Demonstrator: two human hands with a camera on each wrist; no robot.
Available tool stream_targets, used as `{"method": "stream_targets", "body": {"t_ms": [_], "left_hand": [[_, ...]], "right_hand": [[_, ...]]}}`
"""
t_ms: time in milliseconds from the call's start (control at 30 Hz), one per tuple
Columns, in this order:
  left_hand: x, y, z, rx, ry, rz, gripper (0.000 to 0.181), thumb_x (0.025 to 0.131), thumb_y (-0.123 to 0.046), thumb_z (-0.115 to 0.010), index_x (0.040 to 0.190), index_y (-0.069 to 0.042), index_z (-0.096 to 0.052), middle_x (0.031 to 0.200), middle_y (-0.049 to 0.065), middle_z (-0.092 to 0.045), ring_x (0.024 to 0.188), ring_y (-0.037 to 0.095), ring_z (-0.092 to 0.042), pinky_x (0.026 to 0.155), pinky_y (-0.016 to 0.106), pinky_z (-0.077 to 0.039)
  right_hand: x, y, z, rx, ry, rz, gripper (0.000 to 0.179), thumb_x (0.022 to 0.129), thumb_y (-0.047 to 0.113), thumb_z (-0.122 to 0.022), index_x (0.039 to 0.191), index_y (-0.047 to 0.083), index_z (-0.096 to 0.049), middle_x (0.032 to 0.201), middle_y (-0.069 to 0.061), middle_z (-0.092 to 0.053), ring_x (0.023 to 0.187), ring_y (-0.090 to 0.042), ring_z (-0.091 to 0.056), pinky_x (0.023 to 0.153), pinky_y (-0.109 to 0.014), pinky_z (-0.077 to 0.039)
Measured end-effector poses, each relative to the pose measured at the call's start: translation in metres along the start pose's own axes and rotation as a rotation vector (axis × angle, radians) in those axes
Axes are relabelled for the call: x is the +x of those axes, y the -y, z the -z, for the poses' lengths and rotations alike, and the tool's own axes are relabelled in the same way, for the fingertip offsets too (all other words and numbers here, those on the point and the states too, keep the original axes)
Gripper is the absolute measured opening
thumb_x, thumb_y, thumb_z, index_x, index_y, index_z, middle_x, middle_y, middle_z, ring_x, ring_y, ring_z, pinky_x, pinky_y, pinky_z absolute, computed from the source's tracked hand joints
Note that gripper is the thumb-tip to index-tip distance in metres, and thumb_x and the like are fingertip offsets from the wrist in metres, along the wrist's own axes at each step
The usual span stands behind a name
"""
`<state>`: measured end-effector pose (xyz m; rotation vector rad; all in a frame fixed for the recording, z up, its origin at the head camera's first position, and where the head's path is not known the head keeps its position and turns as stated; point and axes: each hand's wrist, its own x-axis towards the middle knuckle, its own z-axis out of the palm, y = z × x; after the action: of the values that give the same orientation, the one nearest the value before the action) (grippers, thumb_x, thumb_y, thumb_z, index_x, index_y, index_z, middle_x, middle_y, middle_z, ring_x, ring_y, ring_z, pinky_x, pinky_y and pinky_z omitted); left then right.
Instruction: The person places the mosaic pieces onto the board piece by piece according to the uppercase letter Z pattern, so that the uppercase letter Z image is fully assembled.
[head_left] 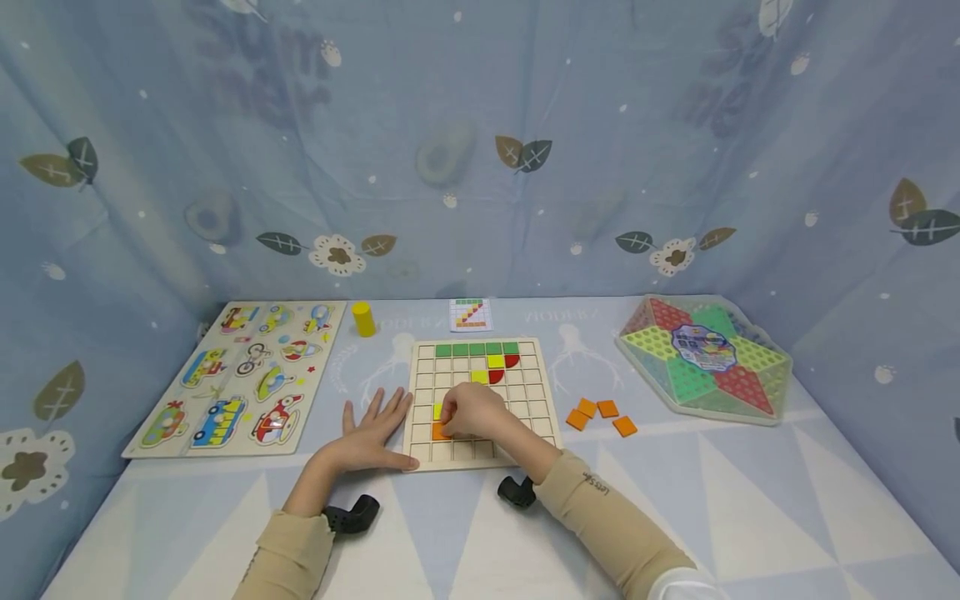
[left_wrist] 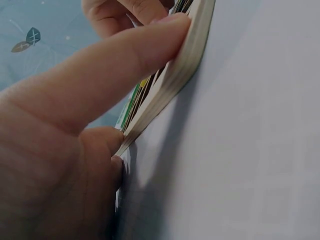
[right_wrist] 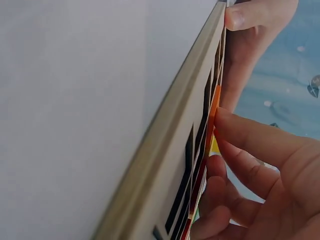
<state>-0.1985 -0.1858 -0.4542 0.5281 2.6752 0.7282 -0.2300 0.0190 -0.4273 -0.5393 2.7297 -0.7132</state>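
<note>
A wooden grid board (head_left: 537, 400) lies on the table, with green squares (head_left: 477, 349) along its far row and yellow squares and red quarter-round pieces in a diagonal. My right hand (head_left: 477, 411) is over the board's near left part, pinching an orange square tile (head_left: 438, 432) at the grid. In the right wrist view the thumb touches the orange tile (right_wrist: 213, 117). My left hand (head_left: 372, 439) lies flat with spread fingers beside the board, its thumb (left_wrist: 172, 37) on the near left corner. The palm of the right hand hides some grid cells.
Several loose orange tiles (head_left: 587, 408) lie right of the board. A pattern card (head_left: 483, 324) and a yellow cylinder (head_left: 363, 319) stand at the back. A vehicle puzzle board (head_left: 307, 400) is at left, a hexagonal game box (head_left: 780, 387) at right.
</note>
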Motion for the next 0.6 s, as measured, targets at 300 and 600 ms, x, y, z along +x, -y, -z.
{"method": "stream_targets", "body": {"t_ms": [300,600], "left_hand": [[0.000,-0.003,0.000,0.006,0.002,0.013,0.107,0.071,-0.054,-0.070,0.148,-0.006,-0.013,0.154,0.016,-0.004,0.138,0.040,0.012,0.096,0.064,0.023],[-0.002,-0.005,0.001,-0.003,0.000,0.021,0.108,0.069,-0.053,-0.070,0.148,-0.005,-0.013,0.154,0.017,-0.005,0.138,0.040,0.012,0.097,0.064,0.022]], "right_hand": [[-0.012,-0.013,0.014,0.136,0.035,0.014,0.014,0.072,0.018,-0.079,0.063,0.018,-0.067,0.063,0.007,-0.061,0.062,-0.011,-0.051,0.057,-0.024,-0.042],[-0.041,-0.076,0.066,0.217,-0.146,-0.147,0.010,0.076,0.013,-0.075,0.081,0.011,-0.067,0.081,-0.001,-0.061,0.075,-0.017,-0.052,0.065,-0.029,-0.043]]}}
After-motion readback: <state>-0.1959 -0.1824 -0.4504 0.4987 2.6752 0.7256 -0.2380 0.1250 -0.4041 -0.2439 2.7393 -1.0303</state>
